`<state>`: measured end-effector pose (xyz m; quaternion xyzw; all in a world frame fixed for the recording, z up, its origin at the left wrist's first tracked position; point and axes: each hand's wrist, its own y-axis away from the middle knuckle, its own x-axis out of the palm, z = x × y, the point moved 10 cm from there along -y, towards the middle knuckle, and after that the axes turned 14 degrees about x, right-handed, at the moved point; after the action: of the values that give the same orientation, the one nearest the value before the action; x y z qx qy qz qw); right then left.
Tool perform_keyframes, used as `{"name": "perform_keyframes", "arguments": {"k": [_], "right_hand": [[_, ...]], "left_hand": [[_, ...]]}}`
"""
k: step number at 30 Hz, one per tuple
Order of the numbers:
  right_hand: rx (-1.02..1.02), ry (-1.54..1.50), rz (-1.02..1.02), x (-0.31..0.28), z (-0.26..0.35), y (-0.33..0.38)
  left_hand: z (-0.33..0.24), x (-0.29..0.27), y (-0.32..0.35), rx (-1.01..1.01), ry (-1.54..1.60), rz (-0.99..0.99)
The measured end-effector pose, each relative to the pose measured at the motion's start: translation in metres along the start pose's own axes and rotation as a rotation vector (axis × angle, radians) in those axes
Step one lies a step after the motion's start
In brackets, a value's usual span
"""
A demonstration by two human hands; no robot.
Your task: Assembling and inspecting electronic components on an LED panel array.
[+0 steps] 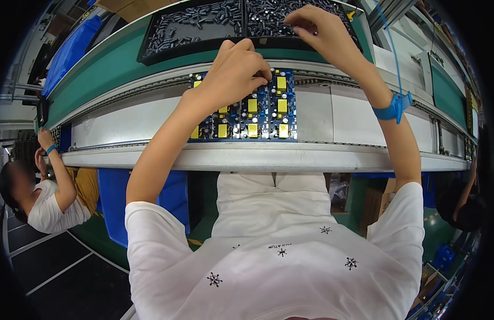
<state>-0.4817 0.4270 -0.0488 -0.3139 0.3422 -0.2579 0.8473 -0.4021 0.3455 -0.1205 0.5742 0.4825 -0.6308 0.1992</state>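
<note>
My left hand [233,72] reaches over a blue circuit board panel [238,132], its fingers pinched close to the board's far edge. Whatever they hold, if anything, is hidden. Yellow block-shaped parts [252,130] stand in rows on the panel, among small round parts. Above the right compartment of a black tray [204,50] is my right hand [324,31], thumb and fingertips drawn together. Small dark cylindrical components [265,24], which look like capacitors, lie loose in that compartment. Between those fingertips I cannot make out what there is. A blue band [392,108] circles my right wrist, with a cord rising from it.
The panel rests across the rails of a conveyor [311,152]. More cylindrical components fill the tray's left compartment [175,26]. Beyond the rail runs a green surface [92,80]. At the far left another person [55,197] works at the line; a blue bin [116,208] stands below.
</note>
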Motion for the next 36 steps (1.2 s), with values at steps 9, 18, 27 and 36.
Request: {"name": "perform_keyframes", "arguments": {"k": [9,18,27,36], "right_hand": [[0.620,0.070,0.293,0.040,-0.038,0.044],[0.941,-0.243,0.405,0.074,-0.020,0.071],[0.813,-0.034,0.406,0.082,-0.012,0.062],[0.545,0.346,0.494,0.116,0.001,0.049]], "left_hand": [[0.006,-0.026,0.011,0.005,-0.107,-0.224],[0.205,-0.046,0.076,-0.555,-0.249,0.086],[0.189,-0.049,0.074,-0.673,0.042,0.095],[0.191,-0.052,0.070,-0.719,-0.438,0.116]]}}
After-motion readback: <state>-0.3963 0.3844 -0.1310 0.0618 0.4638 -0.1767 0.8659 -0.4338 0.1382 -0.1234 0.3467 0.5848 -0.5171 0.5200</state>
